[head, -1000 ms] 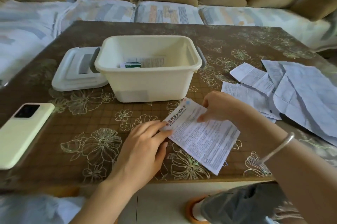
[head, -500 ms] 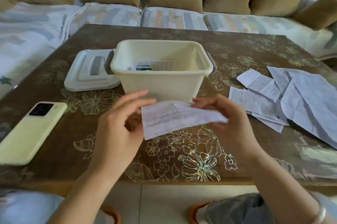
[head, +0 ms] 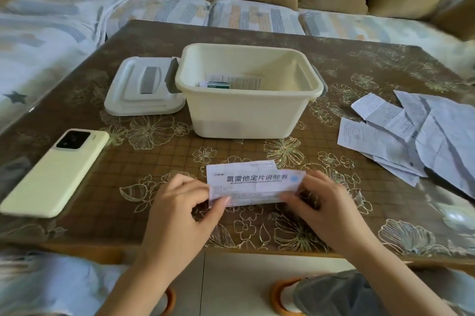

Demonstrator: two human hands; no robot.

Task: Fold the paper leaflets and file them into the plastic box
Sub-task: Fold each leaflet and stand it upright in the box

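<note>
Far left: a pale green phone (head: 54, 171) lies flat on the table (head: 257, 30), camera side up, well apart from the hands.

Left of centre: the box lid (head: 144, 87) lies flat with its grey handle up. Its right edge is just beside the left wall of the plastic box (head: 246, 112).

Left hand (head: 180, 215): fingers curled. The thumb and forefinger pinch the lower left corner of the leaflet (head: 253, 183). The remaining fingers are tucked under the palm.

Centre: the plastic box stands open and upright on the table, beyond the hands. Folded paper (head: 246, 80) and a small green-and-white carton (head: 218, 85) lie on its floor.

Leaflet: it is held between the two hands, near the front edge of the table and in front of the box. It is folded to a long strip, printed heading facing up. A back layer shows above the front layer along the top edge. Whether the strip touches the table cannot be told.

Right hand (head: 326, 210): fingers curled. The thumb and forefinger pinch the lower right edge of the leaflet. The two hands are apart, one at each end of the strip.

Right: a loose pile of unfolded leaflets (head: 411, 135) lies on the table, overlapping, well apart from the box.
</note>
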